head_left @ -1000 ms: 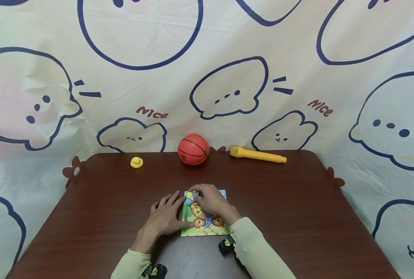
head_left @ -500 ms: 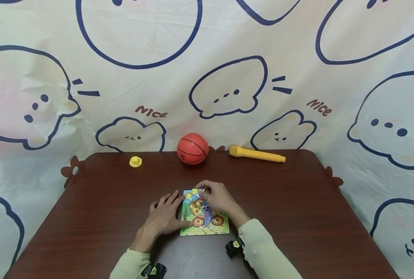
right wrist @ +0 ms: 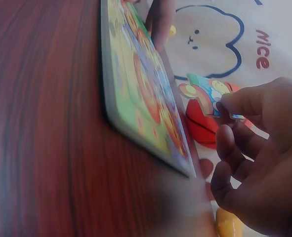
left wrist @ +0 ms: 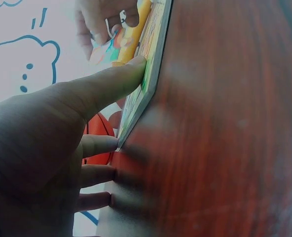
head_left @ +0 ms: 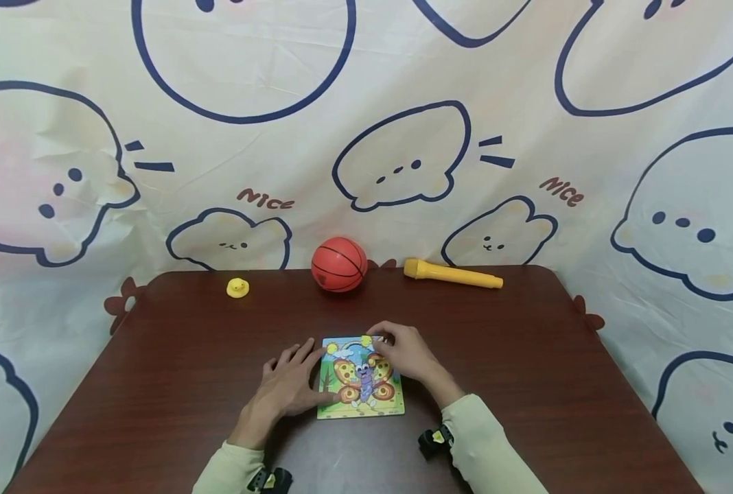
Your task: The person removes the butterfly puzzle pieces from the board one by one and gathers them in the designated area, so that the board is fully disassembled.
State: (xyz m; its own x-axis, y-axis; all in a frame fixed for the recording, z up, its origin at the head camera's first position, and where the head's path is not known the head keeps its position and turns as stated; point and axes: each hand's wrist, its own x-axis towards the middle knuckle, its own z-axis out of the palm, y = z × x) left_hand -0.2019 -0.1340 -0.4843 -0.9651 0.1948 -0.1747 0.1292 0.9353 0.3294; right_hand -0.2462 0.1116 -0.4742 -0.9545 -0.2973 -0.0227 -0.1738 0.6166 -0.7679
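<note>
Two hands work over a square, picture-printed puzzle board (head_left: 365, 392), which lies flat on the dark wooden worktop (head_left: 156, 412), about midway between its left and right edges. The board shows a purple butterfly with yellow and red wings, a sun near its far left corner and a rainbow along its far side.

The left hand (head_left: 291, 385) is spread, fingers straight and apart. Its thumb rests on the board near the left side, its index fingertip touches the board's edge by the far left corner, and the other fingers reach across the worktop beside it.

The right hand (head_left: 406, 353) is partly closed at the board's far right corner, pinching a small jigsaw piece (right wrist: 209, 96) in green, blue and yellow between thumb and fingers. In the right wrist view the piece looks to be just clear of the board, though blur there makes this uncertain.

Along the worktop's far edge lie a yellow toy duck (head_left: 238, 288) towards the left corner, a red ball (head_left: 338, 265) with black lines near the middle, and a yellow toy microphone (head_left: 456, 274) towards the right corner, its thick head pointing left.
</note>
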